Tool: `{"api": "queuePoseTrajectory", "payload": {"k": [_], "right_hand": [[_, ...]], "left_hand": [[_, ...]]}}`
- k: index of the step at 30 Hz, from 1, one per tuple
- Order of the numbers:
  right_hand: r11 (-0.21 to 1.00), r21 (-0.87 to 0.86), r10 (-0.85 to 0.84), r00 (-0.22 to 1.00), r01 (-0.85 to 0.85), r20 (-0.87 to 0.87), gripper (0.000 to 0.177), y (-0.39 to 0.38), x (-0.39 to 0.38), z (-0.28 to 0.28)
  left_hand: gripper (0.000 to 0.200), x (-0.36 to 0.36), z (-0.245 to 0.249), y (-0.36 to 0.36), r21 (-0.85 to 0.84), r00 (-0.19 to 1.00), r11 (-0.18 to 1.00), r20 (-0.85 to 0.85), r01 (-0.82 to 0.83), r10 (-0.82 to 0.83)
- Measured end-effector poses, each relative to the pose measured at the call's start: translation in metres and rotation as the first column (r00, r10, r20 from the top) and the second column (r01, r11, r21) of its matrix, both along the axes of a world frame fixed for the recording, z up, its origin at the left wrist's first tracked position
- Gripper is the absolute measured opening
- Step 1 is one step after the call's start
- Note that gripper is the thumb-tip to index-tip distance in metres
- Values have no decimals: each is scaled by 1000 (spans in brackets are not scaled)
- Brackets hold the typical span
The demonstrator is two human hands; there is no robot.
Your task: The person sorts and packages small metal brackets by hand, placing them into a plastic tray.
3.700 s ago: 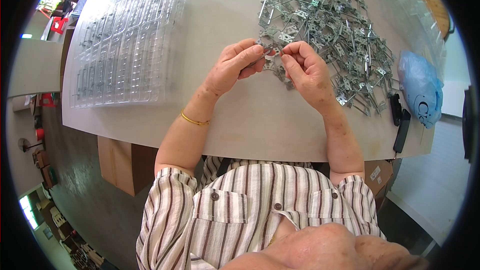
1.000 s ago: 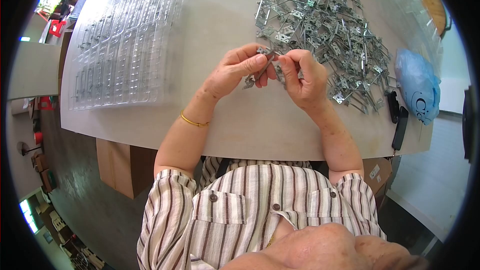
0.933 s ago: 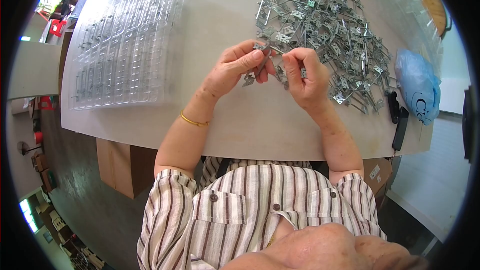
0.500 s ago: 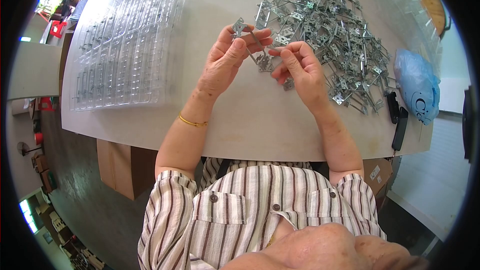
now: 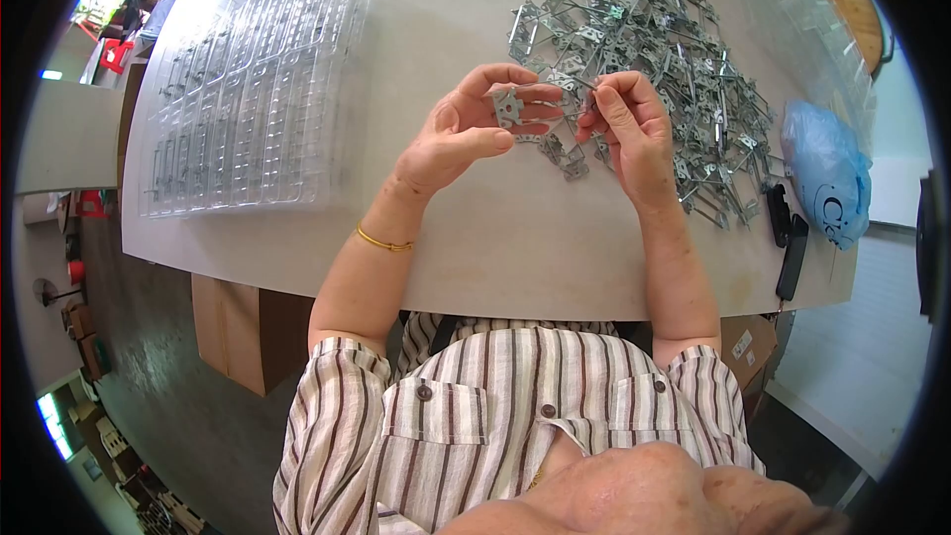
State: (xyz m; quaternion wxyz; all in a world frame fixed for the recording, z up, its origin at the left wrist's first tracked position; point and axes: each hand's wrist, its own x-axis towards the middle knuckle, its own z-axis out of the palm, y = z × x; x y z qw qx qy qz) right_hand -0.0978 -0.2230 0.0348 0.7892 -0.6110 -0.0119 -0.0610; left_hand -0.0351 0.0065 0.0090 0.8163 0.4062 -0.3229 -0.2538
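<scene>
A small galvanised metal bracket (image 5: 508,109) with a punched plate lies across the fingers of my left hand (image 5: 446,134), which cradles it. The thumb of that hand is apart from the plate, below it. Thumb and fingertips of my right hand (image 5: 634,134) are pinched on a thin metal piece at the bracket's right side; the fingers partly hide it. Just below and between the hands, loose brackets (image 5: 570,160) rest on the table. Behind my right hand spreads a large heap of similar metal brackets (image 5: 684,69).
On the left of the pale table (image 5: 466,258) stand stacked clear plastic trays (image 5: 248,99) with metal parts in them. A blue plastic bag (image 5: 827,168) and a black-handled tool (image 5: 792,258) lie at the right edge. Under the table is a cardboard box (image 5: 228,332).
Both hands have shifted, the right one to the right and slightly down. The bracket has turned so its plate faces up, and my left thumb has come away from it.
</scene>
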Motion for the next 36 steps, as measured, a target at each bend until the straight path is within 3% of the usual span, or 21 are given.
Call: {"api": "queuePoseTrajectory", "payload": {"k": [3,6,12,15,18,21,24,36], "right_hand": [[984,-177,31,994,-13,102,11,-3,-2,3],[962,-264,114,982,-71,151,8,2,-6,4],[925,-353,198,973,-143,123,8,5,-9,3],[910,-410,154,966,-58,205,9,7,-7,3],[843,-504,17,926,190,378,8,8,-4,2],[864,-427,-94,917,268,387,8,10,-4,3],[784,-517,-102,893,344,439,9,9,-3,0],[702,-584,-58,850,408,523,12,15,-5,1]], "left_hand": [[46,1,-5,0,-7,992,1000,-124,29,-30],[42,0,1,5,127,983,989,-177,73,-50],[34,-5,16,6,296,961,932,-239,210,-141],[34,-7,12,3,271,972,951,-218,150,-91],[31,-5,10,3,249,978,965,-207,84,-32],[28,-2,6,6,203,971,974,-234,96,-47],[26,-2,5,5,188,971,977,-232,96,-51],[25,-5,5,3,279,984,959,-178,49,1]]}}
